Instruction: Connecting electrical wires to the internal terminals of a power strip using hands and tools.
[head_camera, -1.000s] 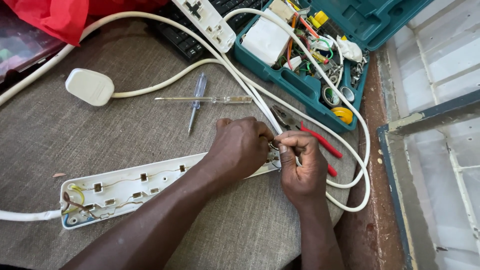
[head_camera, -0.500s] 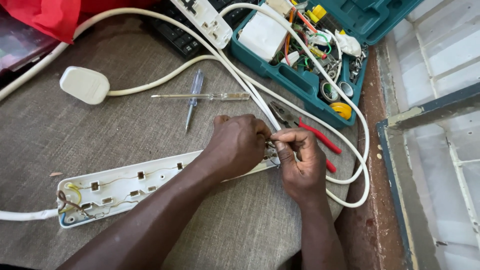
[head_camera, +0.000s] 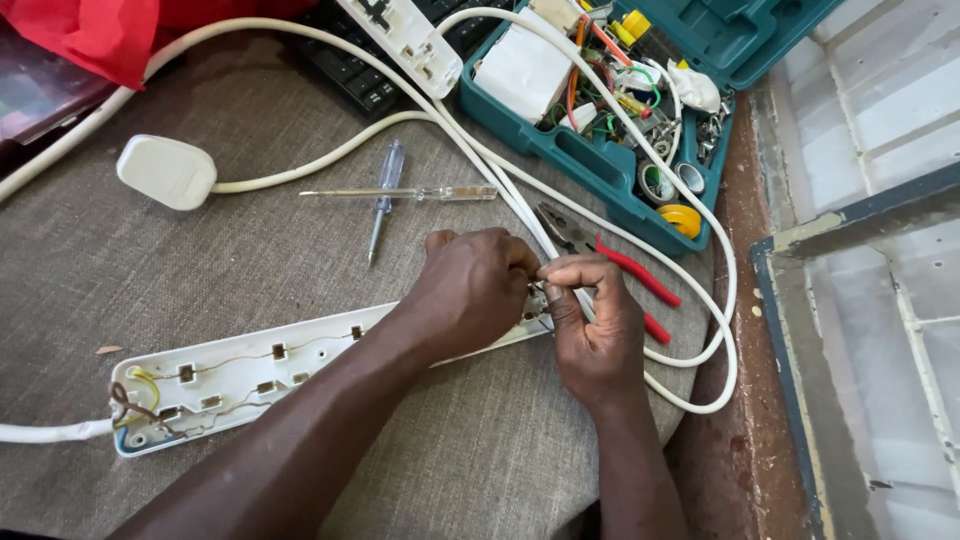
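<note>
Lying across the grey cloth surface (head_camera: 250, 270) from eight o'clock toward the centre, the opened white power strip (head_camera: 230, 380) shows its brass contacts and thin wires, with a white cable leaving its left end. At ten o'clock sits a white plug (head_camera: 165, 172), and a red cloth (head_camera: 95, 35) bunches at eleven. Just right of the plug, two slim screwdrivers (head_camera: 400, 193) with clear handles cross each other. Your left hand (head_camera: 470, 290) is curled closed over the strip's right end, fingers bent down onto it. Your right hand (head_camera: 595, 325) meets it there, thumb and forefinger pinching something small at the strip's end; what exactly, you cannot tell. Red-handled pliers (head_camera: 615, 265) lie just behind your right hand, under the looping white cable (head_camera: 715, 300). At one o'clock a teal case (head_camera: 600, 165) stands open, packed with a white rectangular box, coloured wires, tape rolls and a yellow piece.
</note>
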